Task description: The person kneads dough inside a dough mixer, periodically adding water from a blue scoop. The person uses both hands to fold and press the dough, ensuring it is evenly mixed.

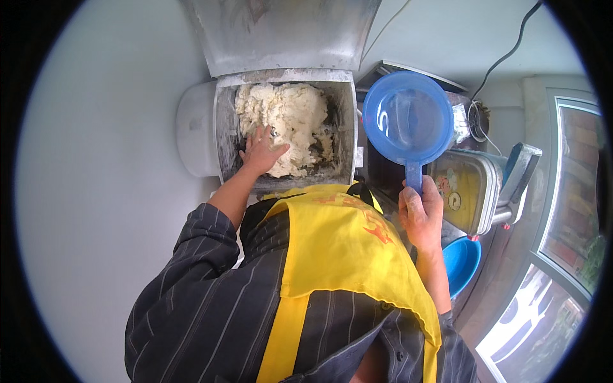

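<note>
A metal dough mixer's tub (pixel 287 75) stands before me with its lid raised at the back. Rough, pale dough (pixel 297 110) fills much of it. My left hand (pixel 261 151) rests with spread fingers on the dough's near left part, palm down. In my right hand (pixel 421 206) is the handle of a blue plastic dipper (pixel 408 117), which I hold to the right of the tub. The dipper's bowl looks see-through, and clear liquid seems to be in it, though the amount cannot be told.
Right of the tub stand a lidded yellowish container (pixel 455 191) and a grey metal machine part (pixel 519 172). A blue basin (pixel 462 265) is lower, beside my right forearm. A dark cable (pixel 503 60) hangs along the back wall; a glazed door or window (pixel 570 191) is far right.
</note>
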`<state>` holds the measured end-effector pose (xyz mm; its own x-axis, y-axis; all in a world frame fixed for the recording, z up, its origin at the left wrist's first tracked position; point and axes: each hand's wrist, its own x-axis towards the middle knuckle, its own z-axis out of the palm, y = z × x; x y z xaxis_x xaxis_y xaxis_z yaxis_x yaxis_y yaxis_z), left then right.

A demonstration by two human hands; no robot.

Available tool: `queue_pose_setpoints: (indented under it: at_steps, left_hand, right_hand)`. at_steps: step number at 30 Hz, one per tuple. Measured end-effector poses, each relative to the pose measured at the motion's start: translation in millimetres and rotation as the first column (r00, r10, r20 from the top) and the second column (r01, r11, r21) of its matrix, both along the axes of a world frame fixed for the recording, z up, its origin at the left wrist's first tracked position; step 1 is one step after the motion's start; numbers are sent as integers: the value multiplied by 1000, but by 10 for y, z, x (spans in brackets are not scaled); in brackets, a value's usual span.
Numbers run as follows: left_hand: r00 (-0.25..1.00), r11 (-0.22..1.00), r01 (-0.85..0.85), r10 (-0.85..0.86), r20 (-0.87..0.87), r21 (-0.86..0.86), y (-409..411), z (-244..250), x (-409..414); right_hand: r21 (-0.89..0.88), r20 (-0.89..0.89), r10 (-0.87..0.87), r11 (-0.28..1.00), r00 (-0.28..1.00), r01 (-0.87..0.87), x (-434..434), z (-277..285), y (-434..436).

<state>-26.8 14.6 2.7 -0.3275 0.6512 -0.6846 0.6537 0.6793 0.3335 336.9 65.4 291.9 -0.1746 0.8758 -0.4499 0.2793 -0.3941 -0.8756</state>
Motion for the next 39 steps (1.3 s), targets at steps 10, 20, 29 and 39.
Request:
queue_pose_setpoints:
  at_steps: [10,20,29,39]
  left_hand:
    - [958,960,258,-239,159,-112,-293,-407,191]
    - [983,968,165,-144,117,-190,-167,-329,23]
    - [996,989,-18,32,88,-150,-448,-630,-51]
    - [997,997,41,-36,68,-70,-343,-488,109]
  right_hand:
    - [-16,40,34,999,999,-33,50,-17,-13]
    - [-7,54,5,1000,999,-4,68,-69,21]
    - [-7,27,57,998,998,-57,15,-108,72]
    - [14,70,111,994,991,-113,0,-117,148]
